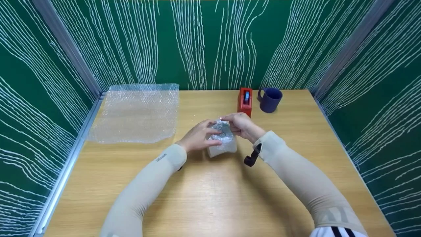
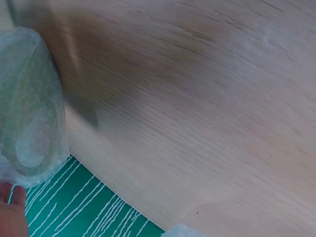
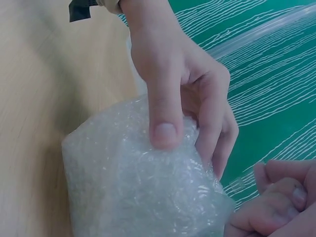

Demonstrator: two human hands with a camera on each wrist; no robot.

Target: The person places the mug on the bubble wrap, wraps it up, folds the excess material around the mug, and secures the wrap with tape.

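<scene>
A bubble-wrapped bundle is held just above the table in the head view; what is inside cannot be made out. My left hand grips it from the left, and in the right wrist view its thumb presses on the plastic. At the far end, my right hand has curled fingers and pinches the edge of the wrap. A small clear bit shows beside these fingers; whether it is tape or wrap I cannot tell. The left wrist view shows the wrapped bundle at its left edge.
A flat sheet of bubble wrap lies at the back left of the wooden table. Behind my right hand stands a red tape dispenser, with a dark purple mug to its right. Green walls enclose the back and sides.
</scene>
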